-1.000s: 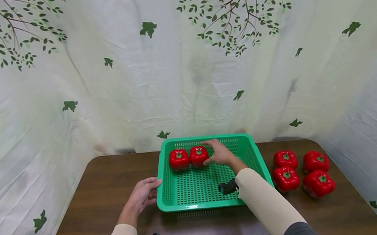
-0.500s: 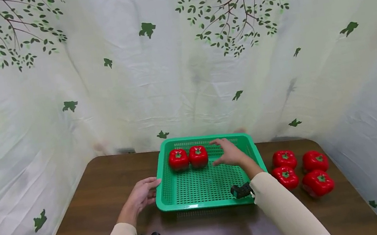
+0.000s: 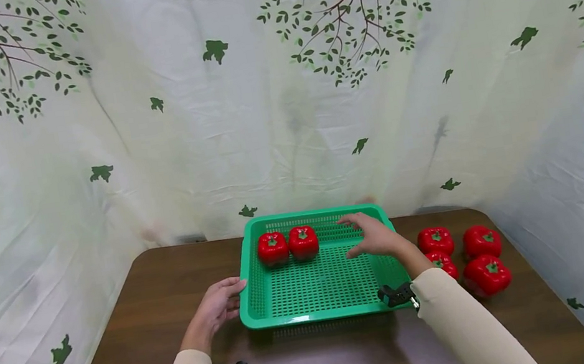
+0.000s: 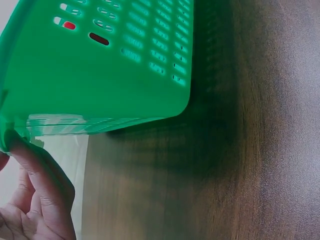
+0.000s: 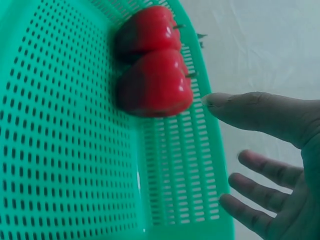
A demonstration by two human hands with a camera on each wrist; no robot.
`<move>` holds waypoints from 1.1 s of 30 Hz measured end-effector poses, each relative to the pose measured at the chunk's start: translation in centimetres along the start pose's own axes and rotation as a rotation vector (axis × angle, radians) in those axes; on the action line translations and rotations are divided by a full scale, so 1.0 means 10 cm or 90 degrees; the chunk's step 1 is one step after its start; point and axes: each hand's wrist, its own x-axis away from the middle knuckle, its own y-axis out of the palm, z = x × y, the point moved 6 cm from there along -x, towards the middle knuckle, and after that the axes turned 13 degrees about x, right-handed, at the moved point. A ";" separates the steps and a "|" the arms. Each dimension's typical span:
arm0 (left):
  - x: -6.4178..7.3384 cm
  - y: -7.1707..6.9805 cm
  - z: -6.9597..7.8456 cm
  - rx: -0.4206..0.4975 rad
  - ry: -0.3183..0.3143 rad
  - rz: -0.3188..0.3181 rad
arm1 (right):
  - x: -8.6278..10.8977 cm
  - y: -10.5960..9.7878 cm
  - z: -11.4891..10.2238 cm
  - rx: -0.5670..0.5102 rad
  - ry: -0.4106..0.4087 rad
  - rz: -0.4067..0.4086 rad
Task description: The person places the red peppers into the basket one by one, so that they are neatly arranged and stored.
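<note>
A green perforated plastic basket (image 3: 323, 315) stands on the table. Inside, along its back wall, sit two red bell peppers, a left one (image 3: 272, 249) and a right one (image 3: 303, 243), side by side. My left hand (image 3: 217, 306) pinches the basket's left rim between thumb and fingers; the left wrist view shows the fingers (image 4: 47, 195) tucked under that rim. Over the basket's right half hovers my right hand (image 3: 378, 237), thumb and fingers spread, holding nothing. In the right wrist view the thumb (image 5: 270, 112) appears near the right-hand pepper (image 5: 157, 85), apart from it.
Several more red bell peppers (image 3: 487, 275) stand grouped on the brown wooden table (image 3: 319, 360), right of the basket; my right forearm partly hides one (image 3: 442, 262). A leaf-printed white curtain (image 3: 254, 118) hangs around the back and sides.
My right hand has let go of the right pepper in the basket and moved right, fingers spread. The left hand keeps its place at the rim. The head view has shifted slightly.
</note>
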 end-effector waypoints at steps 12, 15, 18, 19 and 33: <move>-0.01 0.02 -0.01 0.000 -0.002 -0.002 | 0.28 -0.07 0.27 -0.059 0.041 0.002; -0.03 0.02 -0.02 0.001 -0.004 0.001 | 0.33 -0.09 0.33 -0.068 0.038 0.010; -0.03 0.01 -0.03 0.000 -0.008 0.002 | 0.38 -0.12 0.36 -0.079 0.032 0.017; -0.03 0.01 -0.03 0.000 -0.009 0.001 | 0.40 -0.14 0.37 -0.090 0.033 0.020; 0.00 0.00 -0.02 0.010 -0.006 -0.010 | 0.71 -0.45 0.61 -0.115 0.054 0.043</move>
